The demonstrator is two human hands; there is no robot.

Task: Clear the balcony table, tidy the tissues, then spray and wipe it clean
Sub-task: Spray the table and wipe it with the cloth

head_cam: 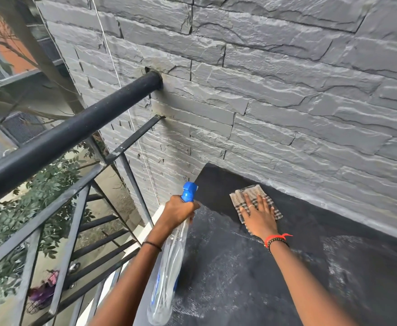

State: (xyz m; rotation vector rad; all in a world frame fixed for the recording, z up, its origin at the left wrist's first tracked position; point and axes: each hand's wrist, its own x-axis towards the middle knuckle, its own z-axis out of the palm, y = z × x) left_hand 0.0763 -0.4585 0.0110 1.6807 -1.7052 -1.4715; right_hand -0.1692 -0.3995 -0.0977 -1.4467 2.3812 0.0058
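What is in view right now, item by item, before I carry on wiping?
table: one, black with pale streaks, lower right, against the wall
cloth: one, beige-and-brown check, flat on the table's far corner
spray bottle: one, clear with blue head, head up, at the table's left edge
railing: one, black metal, left side, running into the wall
wall: one, grey stone, behind the table
trees: several, green, beyond the railing
left hand: one, grips the spray bottle's neck
right hand: one, fingers straight, presses on the cloth
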